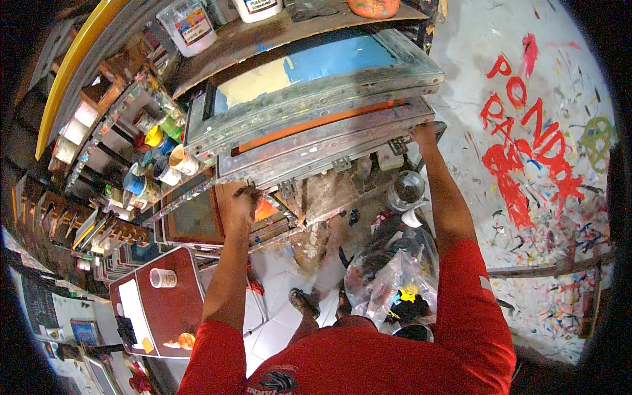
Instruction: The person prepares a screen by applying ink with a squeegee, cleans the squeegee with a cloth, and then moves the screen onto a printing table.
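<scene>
A worn grey screen-printing frame with an orange strip showing lies slanted in front of me. My left hand is closed at its near left corner, with the fingers curled against the edge. At the far right corner my right hand is wrapped round the edge, its fingertips partly hidden. Several metal clips, one of them a hinge clamp, line the lower edge. Just above rests another screen frame, whose blue and cream panel faces up.
A wooden shelf with tubs runs above the frames. Paint cups crowd a rack at left. Below stands a red-brown table with a plastic cup. A clear bag sits near my feet; a paint-marked wall borders the right.
</scene>
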Available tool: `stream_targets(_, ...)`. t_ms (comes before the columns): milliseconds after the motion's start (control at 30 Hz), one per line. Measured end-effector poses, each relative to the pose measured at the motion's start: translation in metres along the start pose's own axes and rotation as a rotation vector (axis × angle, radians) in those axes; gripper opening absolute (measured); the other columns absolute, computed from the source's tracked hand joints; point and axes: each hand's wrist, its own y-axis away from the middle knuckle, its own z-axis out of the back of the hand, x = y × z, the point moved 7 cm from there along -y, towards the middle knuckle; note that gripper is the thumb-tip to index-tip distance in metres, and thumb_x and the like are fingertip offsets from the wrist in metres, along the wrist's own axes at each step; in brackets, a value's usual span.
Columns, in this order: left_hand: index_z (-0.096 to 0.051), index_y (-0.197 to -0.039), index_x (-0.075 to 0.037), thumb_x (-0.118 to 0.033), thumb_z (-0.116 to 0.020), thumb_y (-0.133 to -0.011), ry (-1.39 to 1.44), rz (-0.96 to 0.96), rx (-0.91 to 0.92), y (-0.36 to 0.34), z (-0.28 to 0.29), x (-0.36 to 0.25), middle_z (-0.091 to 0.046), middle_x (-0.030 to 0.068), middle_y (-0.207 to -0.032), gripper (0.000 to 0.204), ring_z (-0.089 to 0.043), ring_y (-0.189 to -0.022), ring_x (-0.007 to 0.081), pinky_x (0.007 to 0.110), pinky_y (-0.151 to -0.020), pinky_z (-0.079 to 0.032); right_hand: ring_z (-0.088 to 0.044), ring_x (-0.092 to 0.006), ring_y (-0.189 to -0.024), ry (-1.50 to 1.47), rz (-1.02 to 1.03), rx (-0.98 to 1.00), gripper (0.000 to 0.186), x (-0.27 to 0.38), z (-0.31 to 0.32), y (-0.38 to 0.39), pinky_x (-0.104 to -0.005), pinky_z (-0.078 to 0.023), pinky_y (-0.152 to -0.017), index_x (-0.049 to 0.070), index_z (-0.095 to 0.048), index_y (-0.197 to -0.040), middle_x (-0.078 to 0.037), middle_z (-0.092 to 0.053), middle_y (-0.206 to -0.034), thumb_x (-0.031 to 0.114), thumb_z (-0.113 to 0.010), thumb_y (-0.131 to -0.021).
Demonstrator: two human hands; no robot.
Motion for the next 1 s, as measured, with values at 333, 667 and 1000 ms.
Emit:
stream_targets(333,-0.051,-0.092,0.001,-0.008,-0.05,-0.086,0.099,0.109,0.048,0.084,0.019,0.035,-0.055,0.0105,-0.077,0.01,-0.057,-0.064,0.0184,0.026,-0.056,-0.049,-0.056,-0.0111,-0.075,-0.79,-0.511,-0.022,0.017,-0.023,0.046,0.1,-0.0253,-0.048,-0.07,0.007,-0.057,-0.101,-0.002,-0.059,-0.088,0.013,-0.053,-0.085)
stream_targets(667,-0.051,-0.108,-0.007,-0.028,-0.049,-0.086,0.071,0.363,0.185,0.083,0.02,0.031,-0.058,0.0084,-0.102,0.031,-0.056,-0.086,0.0236,0.042,-0.071,-0.047,-0.055,-0.0137,-0.079,-0.7,-0.673,0.113,0.033,0.003,0.051,0.119,-0.0293,-0.046,-0.069,0.007,-0.056,-0.104,-0.004,-0.06,-0.091,0.033,-0.052,-0.084)
stream_targets(1000,-0.052,-0.109,0.0,-0.048,-0.041,-0.088,-0.368,0.061,-0.098,-0.021,0.014,0.056,-0.057,0.0138,-0.103,0.054,-0.054,-0.087,0.0232,0.035,-0.073,-0.043,-0.059,-0.0387,-0.076,0.561,0.132,0.179,0.036,-0.053,0.037,0.03,-0.0491,-0.047,-0.069,0.009,-0.048,-0.118,-0.025,-0.059,-0.08,0.024,-0.039,-0.086)
